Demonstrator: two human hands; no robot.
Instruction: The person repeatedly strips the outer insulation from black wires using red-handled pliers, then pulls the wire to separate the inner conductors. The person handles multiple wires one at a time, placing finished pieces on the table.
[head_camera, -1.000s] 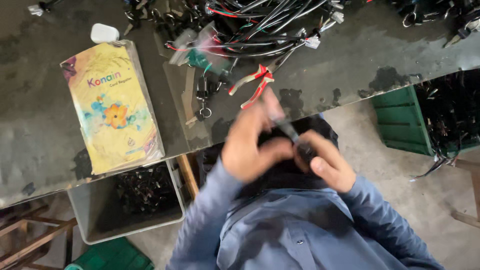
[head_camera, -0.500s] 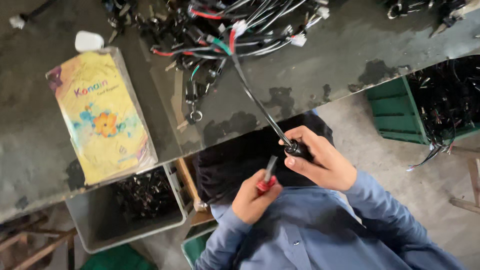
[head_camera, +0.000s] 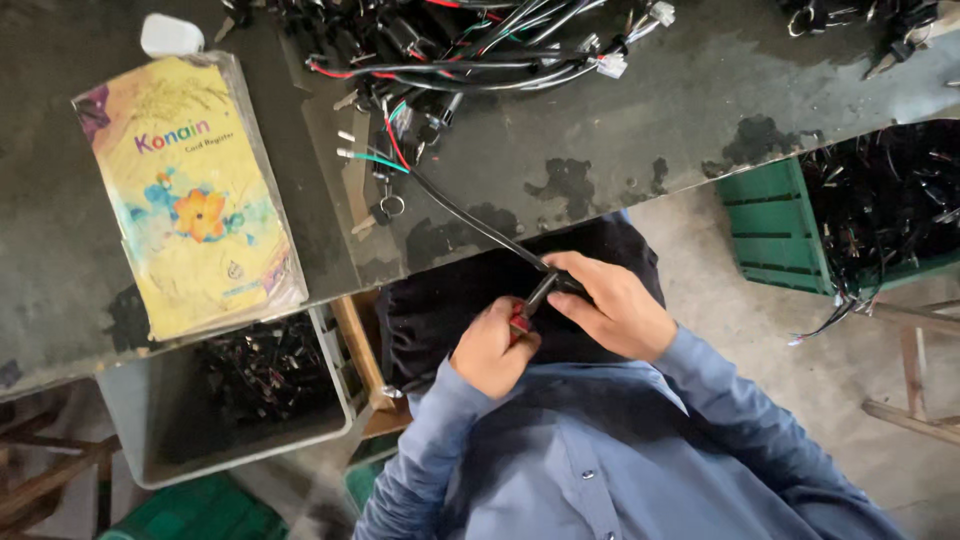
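Note:
A black sheathed cable runs from a tangle of wire harnesses on the dark worktable down over the table's edge to my lap. My right hand is closed around the cable's lower end. My left hand grips a small tool with red handles; its dark tip touches the cable right beside my right hand's fingers. Red, green and white wire ends stick out where the sheath ends on the table.
A yellow booklet in a clear sleeve lies on the table at left, a white block above it. A grey bin of dark parts stands under the table; a green crate of black wiring is at right.
My left hand has risen with the red-handled tool, so its tip now meets the cable by my right hand. The cable lies lower and more slanted across the table edge.

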